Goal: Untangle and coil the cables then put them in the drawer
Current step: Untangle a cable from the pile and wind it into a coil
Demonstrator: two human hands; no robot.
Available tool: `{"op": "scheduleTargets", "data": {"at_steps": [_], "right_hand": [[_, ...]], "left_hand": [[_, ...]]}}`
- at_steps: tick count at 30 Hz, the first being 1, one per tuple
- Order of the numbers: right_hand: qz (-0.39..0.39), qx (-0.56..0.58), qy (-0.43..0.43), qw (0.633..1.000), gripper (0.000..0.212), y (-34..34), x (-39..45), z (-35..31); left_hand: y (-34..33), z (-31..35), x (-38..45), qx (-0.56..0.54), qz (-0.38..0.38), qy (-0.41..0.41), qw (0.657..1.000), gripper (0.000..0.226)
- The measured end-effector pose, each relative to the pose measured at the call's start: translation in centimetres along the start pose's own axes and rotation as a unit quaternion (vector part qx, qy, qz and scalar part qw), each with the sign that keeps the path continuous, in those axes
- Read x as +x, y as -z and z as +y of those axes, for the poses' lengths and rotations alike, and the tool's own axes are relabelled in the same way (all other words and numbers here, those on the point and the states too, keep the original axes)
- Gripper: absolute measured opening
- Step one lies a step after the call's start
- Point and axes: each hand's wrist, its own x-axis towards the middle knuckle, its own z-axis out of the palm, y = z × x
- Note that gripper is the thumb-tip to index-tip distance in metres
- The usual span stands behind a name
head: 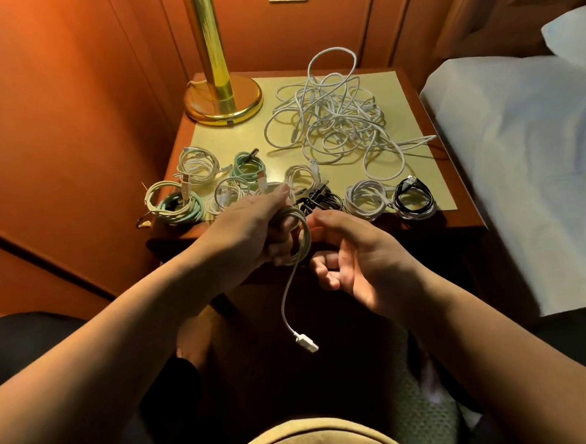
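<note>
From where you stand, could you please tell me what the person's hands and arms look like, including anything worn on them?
Both arms are bare from the frame edge to the wrist, with no sleeves in view. The left hand and right hand wear no gloves, and no rings, watch or bracelets show. No markings can be seen on either forearm in the dim, warm light.

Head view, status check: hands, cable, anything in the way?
Left hand grips white cable coil, plug end dangling. Right hand open beside it. White tangle still unsorted on nightstand. Drawer not visible.
</note>
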Motion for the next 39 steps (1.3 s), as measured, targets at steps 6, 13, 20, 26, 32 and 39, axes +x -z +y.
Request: {"op": "scheduleTargets", "data": {"at_steps": [6, 13, 20, 26, 32, 39], "right_hand": [[-0.029, -0.039, -0.014, 0.999, 0.019, -0.3, 0.3, 0.7], [-0.034, 0.004, -0.064, 0.997, 0.038, 0.1, -0.2, -0.9], [-0.067, -0.001, -0.047, 0.997, 0.031, 0.9, -0.1, -1.5], [0.021, 0.155, -0.036, 0.987, 0.034, 2.5, 0.4, -2.4], [0.054, 0.174, -0.041, 0.982, 0.037, 3.0, 0.6, -2.3], [0.021, 0.033, -0.081, 0.996, 0.038, 1.5, 0.3, -1.7]], "left_hand": [[-0.9, -0.8, 0.4, 0.039, 0.052, 0.018, 0.998, 0.022], [-1.4, -0.8, 0.0, 0.055, 0.095, -0.01, 0.994, 0.023], [-1.4, -0.8, -0.1, 0.085, 0.08, -0.045, 0.992, 0.021], [0.4, -0.9, -0.3, 0.383, 0.148, -0.241, 0.879, 0.023], [0.6, -0.6, -0.6, 0.522, -0.004, -0.436, 0.733, 0.018], [-2.2, -1.3, -0.7, -0.032, 0.14, -0.076, 0.987, 0.033]]}}
